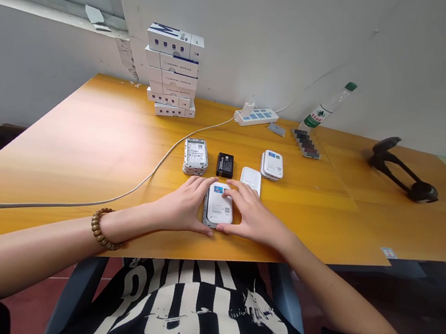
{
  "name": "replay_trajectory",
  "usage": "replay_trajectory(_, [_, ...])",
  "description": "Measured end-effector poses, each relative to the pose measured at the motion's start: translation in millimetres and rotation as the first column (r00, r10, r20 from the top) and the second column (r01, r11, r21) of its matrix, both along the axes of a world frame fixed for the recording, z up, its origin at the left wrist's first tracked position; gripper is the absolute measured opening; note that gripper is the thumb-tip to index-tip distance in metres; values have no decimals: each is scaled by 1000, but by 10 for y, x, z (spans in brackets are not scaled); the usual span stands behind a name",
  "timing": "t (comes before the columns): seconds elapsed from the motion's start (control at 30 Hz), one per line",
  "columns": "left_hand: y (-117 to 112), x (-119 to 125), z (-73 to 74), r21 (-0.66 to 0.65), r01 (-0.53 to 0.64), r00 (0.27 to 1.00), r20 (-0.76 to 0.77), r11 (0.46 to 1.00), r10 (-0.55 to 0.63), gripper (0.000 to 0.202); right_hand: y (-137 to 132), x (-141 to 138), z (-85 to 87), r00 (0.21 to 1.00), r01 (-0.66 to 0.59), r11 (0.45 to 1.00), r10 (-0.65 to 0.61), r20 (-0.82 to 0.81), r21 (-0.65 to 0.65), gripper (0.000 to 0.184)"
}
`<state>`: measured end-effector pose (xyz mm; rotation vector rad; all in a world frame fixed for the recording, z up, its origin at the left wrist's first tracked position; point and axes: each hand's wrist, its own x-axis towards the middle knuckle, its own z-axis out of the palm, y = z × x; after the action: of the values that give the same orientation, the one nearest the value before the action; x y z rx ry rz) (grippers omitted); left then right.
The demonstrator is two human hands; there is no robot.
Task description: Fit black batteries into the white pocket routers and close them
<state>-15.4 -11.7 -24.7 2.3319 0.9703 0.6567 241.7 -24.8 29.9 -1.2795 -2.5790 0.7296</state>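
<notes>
A small white device [219, 205] with a label on its upper face lies near the front edge of the wooden table [82, 145]. My left hand [185, 206] grips its left side, thumb along the near edge. My right hand [251, 216] presses on its right side, fingers closed over the top corner. Just behind lie a black battery [225, 164], a white cover [251, 179], an open device [196, 156] with its label showing, and another white device [272, 164].
A stack of white boxes [173, 71] stands at the back by the wall. A power strip [256, 116] with a white cable [125, 194] runs across the table to the left. A plastic bottle [325, 109] and a black scanner stand [402, 170] sit on the right.
</notes>
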Motion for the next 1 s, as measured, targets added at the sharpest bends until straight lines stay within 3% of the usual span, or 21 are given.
replay_trajectory(0.23, [13,0,13,30,17,1000,18,999,-18,125,107,-59,130,998,-62,996,63,15,-69,48])
replay_trajectory(0.4, [4,6,34,52,28,1000,-7,998,-28,122,133,-94,218,991,-129,987,133,31,-97,50])
replay_trajectory(0.67, [-21,17,79,117,55,998,-37,992,-51,114,119,-68,187,995,-103,984,104,-7,-145,56])
replay_trajectory(0.73, [-32,27,103,167,53,998,-28,985,-49,112,153,-73,155,994,-71,985,57,-96,-155,51])
replay_trajectory(0.87, [-53,47,158,385,46,997,47,922,-69,107,301,-119,100,929,142,960,-214,-301,-243,39])
replay_trajectory(1.0, [-48,31,178,530,-7,983,157,848,-90,102,439,-168,75,873,-13,887,-216,-438,-462,53])
